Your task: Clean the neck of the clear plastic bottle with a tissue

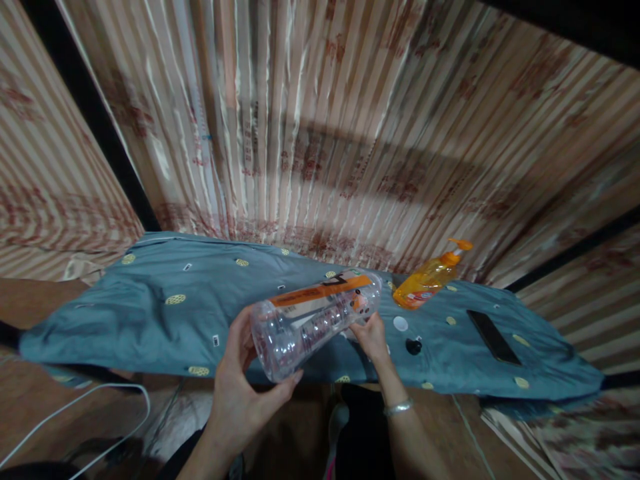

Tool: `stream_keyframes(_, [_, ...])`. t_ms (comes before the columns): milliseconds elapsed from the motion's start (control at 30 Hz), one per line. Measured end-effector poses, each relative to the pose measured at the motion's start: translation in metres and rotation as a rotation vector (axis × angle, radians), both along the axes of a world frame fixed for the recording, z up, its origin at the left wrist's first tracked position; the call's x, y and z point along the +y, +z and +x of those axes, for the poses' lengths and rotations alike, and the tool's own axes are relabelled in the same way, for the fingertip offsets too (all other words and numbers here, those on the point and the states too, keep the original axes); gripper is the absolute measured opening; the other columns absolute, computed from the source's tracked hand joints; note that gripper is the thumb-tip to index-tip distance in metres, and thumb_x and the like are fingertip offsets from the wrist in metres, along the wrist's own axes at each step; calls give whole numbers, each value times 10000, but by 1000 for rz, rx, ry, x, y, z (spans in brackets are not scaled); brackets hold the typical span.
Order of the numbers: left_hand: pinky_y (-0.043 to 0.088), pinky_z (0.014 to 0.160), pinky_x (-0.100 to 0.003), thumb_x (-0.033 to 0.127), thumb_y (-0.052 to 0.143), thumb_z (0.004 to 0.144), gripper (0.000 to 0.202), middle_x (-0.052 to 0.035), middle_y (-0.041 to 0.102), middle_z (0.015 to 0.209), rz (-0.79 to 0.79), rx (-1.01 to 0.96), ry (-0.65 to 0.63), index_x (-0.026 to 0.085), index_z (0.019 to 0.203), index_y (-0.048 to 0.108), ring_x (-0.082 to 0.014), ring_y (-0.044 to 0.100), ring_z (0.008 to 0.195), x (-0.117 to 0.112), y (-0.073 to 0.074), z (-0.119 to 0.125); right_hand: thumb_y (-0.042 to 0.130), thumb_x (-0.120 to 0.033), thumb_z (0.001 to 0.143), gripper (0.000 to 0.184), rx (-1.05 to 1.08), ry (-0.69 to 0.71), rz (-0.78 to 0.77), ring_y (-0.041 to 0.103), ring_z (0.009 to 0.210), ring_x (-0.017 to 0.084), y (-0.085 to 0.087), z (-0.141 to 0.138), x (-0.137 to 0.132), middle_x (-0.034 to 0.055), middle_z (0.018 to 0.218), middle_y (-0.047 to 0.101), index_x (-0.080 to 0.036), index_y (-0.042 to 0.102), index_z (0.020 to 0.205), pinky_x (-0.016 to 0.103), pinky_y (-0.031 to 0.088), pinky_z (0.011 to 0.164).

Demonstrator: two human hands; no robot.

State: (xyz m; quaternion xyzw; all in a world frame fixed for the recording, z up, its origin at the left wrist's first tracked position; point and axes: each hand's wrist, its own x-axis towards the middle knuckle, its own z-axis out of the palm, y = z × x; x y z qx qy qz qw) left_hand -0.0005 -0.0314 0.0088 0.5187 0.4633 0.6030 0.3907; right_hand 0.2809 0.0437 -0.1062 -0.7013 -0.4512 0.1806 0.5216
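Observation:
A clear empty plastic bottle [313, 319] with an orange and white label lies on its side in the air above the table's near edge. My left hand [240, 387] cups its wide base, thumb and fingers wrapped round it. My right hand [371, 335] grips the bottle's neck end, fingers closed there. A silver bracelet [398, 407] sits on my right wrist. Just right of my right hand lie a small white cap [401, 324] and a small black object [413, 346] on the cloth.
A blue-grey cloth [165, 320] with yellow dots covers the table. An orange pump bottle [431, 279] stands at the back right, a black phone [493, 336] lies further right. Striped curtains [320, 133] hang behind. A white cable [75, 413] runs on the floor at left.

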Motion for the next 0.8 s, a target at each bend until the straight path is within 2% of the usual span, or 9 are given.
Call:
stream_keyframes(100, [583, 1142, -485, 361, 894, 717, 854, -137, 760, 1438, 7, -2, -9, 211, 1490, 561, -325, 757, 1294, 0, 0, 0, 792, -483, 639, 478, 22, 8, 1, 814, 868, 337, 1, -1, 0, 128, 961, 873, -231, 691, 1032, 434, 644, 800])
stream_keyframes(300, [570, 1159, -442, 345, 897, 724, 864, -117, 753, 1458, 13, -2, 1, 221, 1506, 549, -294, 747, 1317, 0, -2, 0, 787, -493, 641, 528, 19, 19, -10, 827, 926, 361, 1, -1, 0, 161, 1019, 872, -210, 700, 1078, 464, 650, 849])
stream_keyframes(500, [588, 1122, -418, 347, 892, 740, 831, -107, 765, 1433, 28, 7, -13, 227, 1495, 567, -285, 760, 1289, 0, -2, -1, 808, -442, 642, 486, 13, -9, 15, 828, 959, 360, -2, -1, 1, 137, 1016, 872, -224, 691, 1061, 485, 653, 894])
stream_keyframes(800, [583, 1138, -449, 350, 902, 728, 848, -117, 764, 1432, 28, 6, -5, 225, 1495, 565, -310, 754, 1307, 0, -2, -1, 781, -441, 642, 456, 21, 7, -2, 812, 855, 324, 2, -1, 0, 117, 953, 869, -235, 677, 1035, 422, 641, 801])
